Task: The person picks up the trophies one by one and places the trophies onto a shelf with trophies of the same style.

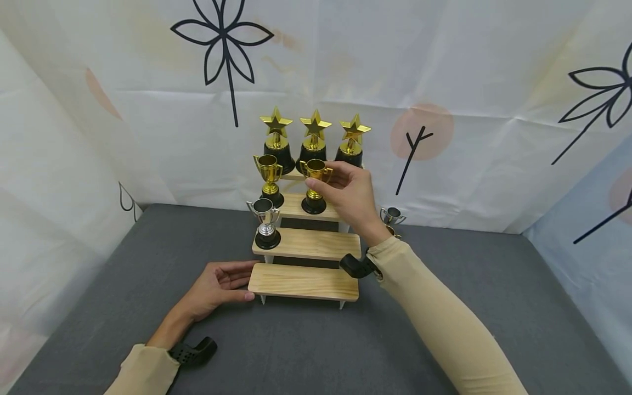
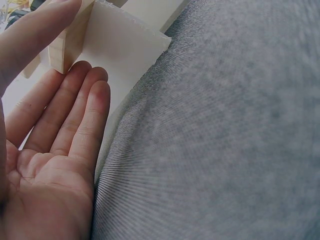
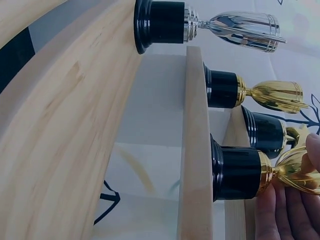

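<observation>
My right hand [image 1: 353, 192] pinches a small gold trophy cup [image 1: 315, 186] by its bowl and handle, thumb in front. In the right wrist view the cup's black base [image 3: 237, 172] is right at the surface of the second step from the top. Left of it stands another gold trophy cup [image 1: 269, 174]. A silver trophy cup [image 1: 266, 219] stands on the step below, at the left. My left hand [image 1: 222, 288] is at the left end of the bottom step [image 1: 303, 281] of the wooden display stand, its fingers nearly straight and its thumb by the front corner.
Three gold star trophies [image 1: 314, 131] with black bases line the top step. Behind my right wrist, a silver cup [image 1: 392, 215] and part of a gold one show on the right. The dark grey table [image 1: 197, 230] meets a patterned white cloth [image 1: 163, 137] behind.
</observation>
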Demonstrator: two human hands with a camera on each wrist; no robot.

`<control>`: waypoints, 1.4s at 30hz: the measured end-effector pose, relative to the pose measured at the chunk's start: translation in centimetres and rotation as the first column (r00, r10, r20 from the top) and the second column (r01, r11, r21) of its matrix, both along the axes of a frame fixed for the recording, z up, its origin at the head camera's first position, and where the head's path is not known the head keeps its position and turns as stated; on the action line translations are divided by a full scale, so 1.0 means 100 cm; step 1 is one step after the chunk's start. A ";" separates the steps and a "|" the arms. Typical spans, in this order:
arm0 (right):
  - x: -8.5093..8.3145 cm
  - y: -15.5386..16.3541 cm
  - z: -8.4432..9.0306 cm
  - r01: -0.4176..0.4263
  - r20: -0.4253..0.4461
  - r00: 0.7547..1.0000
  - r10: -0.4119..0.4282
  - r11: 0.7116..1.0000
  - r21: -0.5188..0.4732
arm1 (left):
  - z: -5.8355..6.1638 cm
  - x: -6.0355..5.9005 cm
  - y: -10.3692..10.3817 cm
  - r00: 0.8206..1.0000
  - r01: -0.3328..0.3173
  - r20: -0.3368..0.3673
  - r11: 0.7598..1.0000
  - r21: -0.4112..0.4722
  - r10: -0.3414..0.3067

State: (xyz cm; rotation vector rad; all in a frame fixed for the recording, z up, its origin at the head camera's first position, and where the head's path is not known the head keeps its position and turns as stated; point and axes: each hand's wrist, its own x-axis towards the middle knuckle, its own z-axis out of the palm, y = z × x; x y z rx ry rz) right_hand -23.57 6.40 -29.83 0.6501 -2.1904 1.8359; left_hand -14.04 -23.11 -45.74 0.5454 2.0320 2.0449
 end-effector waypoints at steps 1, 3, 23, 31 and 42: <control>-0.001 -0.001 0.000 -0.001 -0.002 1.000 0.001 1.000 0.000 | 0.000 0.000 0.000 1.000 0.000 -0.002 1.000 0.001 0.000; -0.001 -0.002 -0.001 0.005 -0.005 1.000 -0.005 1.000 0.003 | 0.000 0.000 0.000 1.000 0.002 -0.008 1.000 0.000 -0.002; -0.001 -0.006 -0.001 0.012 -0.016 1.000 -0.012 1.000 -0.002 | 0.000 0.000 0.001 1.000 -0.004 0.009 1.000 -0.007 0.004; 0.001 -0.003 0.001 0.002 -0.001 1.000 -0.002 1.000 -0.030 | 0.001 0.001 0.001 1.000 0.002 0.003 1.000 -0.002 -0.002; 0.007 0.007 0.002 -0.030 -0.055 0.998 0.026 0.997 -0.075 | 0.002 0.001 0.002 1.000 0.015 -0.010 1.000 0.011 -0.015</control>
